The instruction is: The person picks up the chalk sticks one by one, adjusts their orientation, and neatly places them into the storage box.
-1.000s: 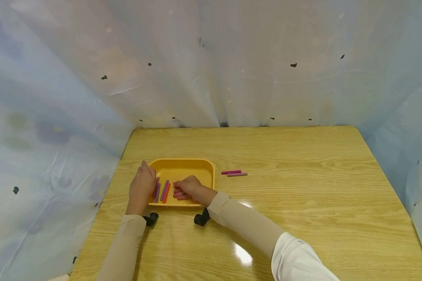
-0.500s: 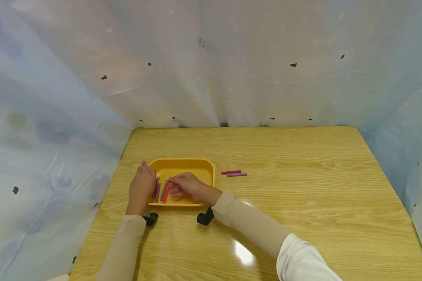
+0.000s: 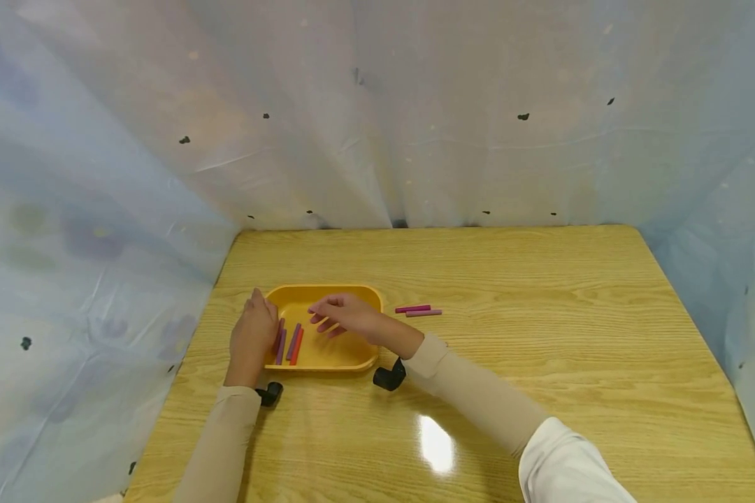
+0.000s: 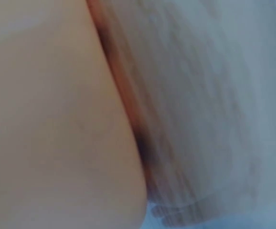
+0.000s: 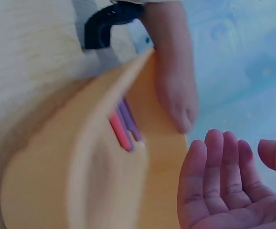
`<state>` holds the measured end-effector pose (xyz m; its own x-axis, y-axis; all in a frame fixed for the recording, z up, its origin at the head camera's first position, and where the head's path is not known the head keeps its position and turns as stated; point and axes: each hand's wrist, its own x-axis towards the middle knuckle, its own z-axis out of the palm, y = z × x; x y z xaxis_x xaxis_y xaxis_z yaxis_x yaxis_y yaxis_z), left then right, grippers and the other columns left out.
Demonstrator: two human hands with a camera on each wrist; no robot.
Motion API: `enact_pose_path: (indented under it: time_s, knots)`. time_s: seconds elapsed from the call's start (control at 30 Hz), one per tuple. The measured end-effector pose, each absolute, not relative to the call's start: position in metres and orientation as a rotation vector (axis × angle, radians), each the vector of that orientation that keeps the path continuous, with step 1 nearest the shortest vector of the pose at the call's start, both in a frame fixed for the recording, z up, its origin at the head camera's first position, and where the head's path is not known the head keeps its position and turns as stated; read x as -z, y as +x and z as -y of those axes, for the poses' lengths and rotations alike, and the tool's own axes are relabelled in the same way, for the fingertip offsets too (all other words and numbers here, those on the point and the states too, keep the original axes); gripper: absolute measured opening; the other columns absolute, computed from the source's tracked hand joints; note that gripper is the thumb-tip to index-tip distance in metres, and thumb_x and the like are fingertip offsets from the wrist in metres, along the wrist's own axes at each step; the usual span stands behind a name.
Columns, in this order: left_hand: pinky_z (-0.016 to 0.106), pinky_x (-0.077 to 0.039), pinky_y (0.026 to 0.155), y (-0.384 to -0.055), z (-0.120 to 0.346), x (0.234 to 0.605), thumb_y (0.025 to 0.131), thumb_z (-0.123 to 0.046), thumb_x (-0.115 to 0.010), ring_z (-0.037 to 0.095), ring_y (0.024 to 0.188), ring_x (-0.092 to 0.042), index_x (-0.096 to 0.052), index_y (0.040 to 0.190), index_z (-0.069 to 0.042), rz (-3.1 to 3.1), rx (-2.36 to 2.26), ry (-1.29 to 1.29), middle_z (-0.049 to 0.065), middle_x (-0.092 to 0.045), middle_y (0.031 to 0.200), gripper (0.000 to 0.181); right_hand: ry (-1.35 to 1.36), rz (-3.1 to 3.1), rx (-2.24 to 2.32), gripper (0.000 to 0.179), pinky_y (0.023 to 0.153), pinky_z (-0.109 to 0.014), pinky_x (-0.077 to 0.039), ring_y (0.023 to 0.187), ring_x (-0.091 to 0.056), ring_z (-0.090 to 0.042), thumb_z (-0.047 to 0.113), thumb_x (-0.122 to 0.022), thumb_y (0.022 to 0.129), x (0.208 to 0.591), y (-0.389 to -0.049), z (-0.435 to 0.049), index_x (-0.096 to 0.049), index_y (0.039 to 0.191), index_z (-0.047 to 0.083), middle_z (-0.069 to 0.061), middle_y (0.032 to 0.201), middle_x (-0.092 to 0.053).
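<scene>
A yellow tray (image 3: 327,367) stands on the left part of the table. My left hand (image 3: 254,335) holds its left wall; the right wrist view shows that hand (image 5: 177,95) at the rim, its fingertips partly hidden. Inside lie a red stick (image 3: 297,347), a purple stick (image 3: 293,341) beside it, and more purple sticks (image 3: 281,346) near the left wall. Over the tray hovers my right hand (image 3: 346,314), fingers loosely extended. In the right wrist view that hand (image 5: 228,191) holds nothing. The left wrist view is too blurred to show the fingers.
To the right of the tray, a magenta stick (image 3: 413,308) and a pinkish-purple stick (image 3: 424,313) lie side by side on the wooden table (image 3: 541,349). Pale plastic sheeting (image 3: 440,140) hangs behind the table and at both sides.
My right hand has gone from the red stick up and to the right, away from the tray floor, and its fingers have spread. The left hand stays at the tray's wall.
</scene>
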<state>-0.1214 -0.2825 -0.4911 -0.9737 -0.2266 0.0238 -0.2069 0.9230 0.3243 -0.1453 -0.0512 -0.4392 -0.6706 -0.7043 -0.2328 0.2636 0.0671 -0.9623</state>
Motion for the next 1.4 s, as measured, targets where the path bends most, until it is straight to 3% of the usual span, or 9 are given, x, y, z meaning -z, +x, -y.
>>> enact_pose_path:
  time_s: [0.5,0.6,0.97,1.13,1.4]
  knots:
    - [0.054,-0.048,0.079,-0.119,0.28,0.492,0.102,-0.025,-0.021,0.047,0.106,-0.052,-0.026,0.138,0.016,2.959,0.462,0.261,0.037,-0.044,0.125,0.054,-0.422,-1.758,1.766,0.037,0.086,-0.043,-0.05,0.103,-0.058,-0.037,0.026,-0.049,0.097,0.425,-0.178,-0.005,-0.056,0.12,-0.003,-0.016,0.111,-0.061]
    - [0.055,-0.047,0.082,-0.119,0.279,0.492,0.102,-0.025,-0.021,0.047,0.108,-0.05,-0.025,0.138,0.016,2.96,0.47,0.267,0.038,-0.043,0.126,0.054,-0.394,-1.787,1.766,0.035,0.086,-0.041,-0.051,0.104,-0.057,-0.037,0.027,-0.05,0.097,0.424,-0.183,-0.016,-0.058,0.118,0.0,-0.02,0.114,-0.059]
    - [0.055,-0.047,0.082,-0.119,0.28,0.493,0.102,-0.026,-0.021,0.047,0.106,-0.052,-0.025,0.139,0.014,2.959,0.501,0.29,0.037,-0.045,0.124,0.054,-0.339,-1.903,1.732,0.034,0.092,-0.05,-0.045,0.106,-0.055,-0.038,0.028,-0.052,0.096,0.435,-0.198,-0.052,-0.059,0.118,0.004,-0.022,0.118,-0.057]
    - [0.055,-0.048,0.079,-0.119,0.28,0.494,0.102,-0.025,-0.023,0.047,0.104,-0.053,-0.028,0.137,0.015,2.923,0.489,0.273,0.037,-0.046,0.122,0.053,-0.395,-1.963,1.682,0.032,0.093,-0.053,-0.042,0.11,-0.051,-0.044,0.022,-0.049,0.098,0.447,-0.204,-0.065,-0.056,0.121,0.001,-0.024,0.12,-0.055]
    - [0.055,-0.05,0.073,-0.118,0.278,0.496,0.102,-0.023,-0.026,0.048,0.105,-0.052,-0.031,0.135,0.017,2.869,0.443,0.222,0.038,-0.048,0.12,0.052,-0.498,-2.101,1.494,0.037,0.091,-0.052,-0.044,0.106,-0.051,-0.042,0.019,-0.052,0.096,0.459,-0.209,-0.081,-0.052,0.124,-0.004,-0.024,0.118,-0.054]
